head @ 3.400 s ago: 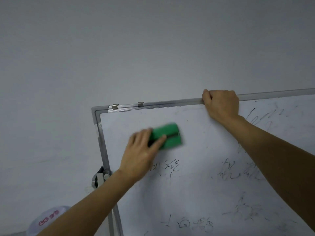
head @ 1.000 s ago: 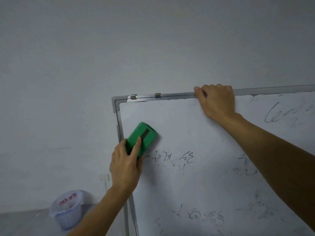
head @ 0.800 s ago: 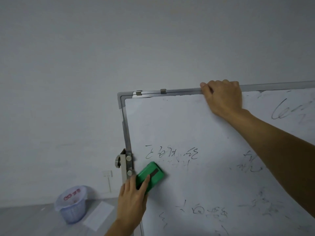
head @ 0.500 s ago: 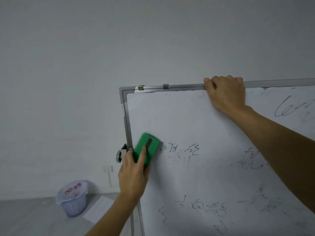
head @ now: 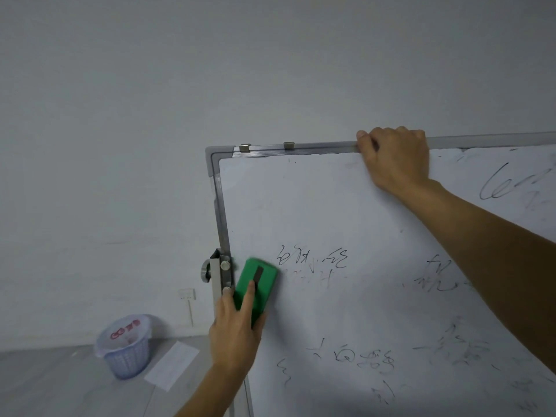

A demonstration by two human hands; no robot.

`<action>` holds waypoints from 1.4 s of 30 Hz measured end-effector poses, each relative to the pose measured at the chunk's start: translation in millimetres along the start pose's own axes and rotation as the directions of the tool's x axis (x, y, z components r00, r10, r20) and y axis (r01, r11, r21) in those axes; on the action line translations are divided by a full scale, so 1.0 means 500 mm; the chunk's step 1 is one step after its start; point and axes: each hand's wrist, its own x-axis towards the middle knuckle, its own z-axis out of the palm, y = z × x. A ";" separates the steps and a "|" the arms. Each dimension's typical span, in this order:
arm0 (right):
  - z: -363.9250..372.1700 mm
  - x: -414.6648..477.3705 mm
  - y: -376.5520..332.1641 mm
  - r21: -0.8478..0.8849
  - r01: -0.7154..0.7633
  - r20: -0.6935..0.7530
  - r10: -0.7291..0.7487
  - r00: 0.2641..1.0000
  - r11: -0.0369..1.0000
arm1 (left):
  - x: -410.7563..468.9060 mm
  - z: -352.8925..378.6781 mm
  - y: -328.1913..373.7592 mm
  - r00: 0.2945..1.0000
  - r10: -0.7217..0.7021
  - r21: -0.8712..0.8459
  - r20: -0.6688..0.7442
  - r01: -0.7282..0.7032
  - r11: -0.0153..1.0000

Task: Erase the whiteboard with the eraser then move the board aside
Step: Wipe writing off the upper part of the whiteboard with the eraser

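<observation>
A whiteboard (head: 316, 206) in a grey metal frame fills the right half of the view, with black scribbles across its middle and lower part; its upper left area is wiped white. My left hand (head: 234, 335) presses a green eraser (head: 255, 284) flat against the board near its left edge, just left of a line of writing (head: 313, 257). My right hand (head: 397, 158) is curled over the board's top frame rail, gripping it.
A stand bracket with knobs (head: 221, 272) sits on the board's left frame beside the eraser. On the grey floor at lower left stand a lilac bin with a plastic liner (head: 125, 347) and a sheet of paper (head: 171, 365). A bare white wall is behind.
My left hand has slid the eraser up and down along the board's left edge; since half a second ago it has dropped a little lower. My right hand stays on the top rail.
</observation>
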 end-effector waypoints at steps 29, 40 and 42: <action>0.004 -0.003 0.008 -0.002 0.003 -0.013 -0.003 1.000 1.000 | 0.055 0.012 0.012 0.914 0.390 0.152 -0.107 -0.373 0.915; 0.005 -0.003 0.010 -0.010 0.002 -0.018 -0.003 1.000 1.000 | 0.154 -0.048 0.067 0.909 0.325 0.107 -0.261 -0.307 0.946; 0.005 -0.004 0.010 -0.016 0.008 -0.017 -0.008 1.000 1.000 | 0.104 -0.004 0.045 0.884 0.430 0.159 -0.183 -0.405 0.900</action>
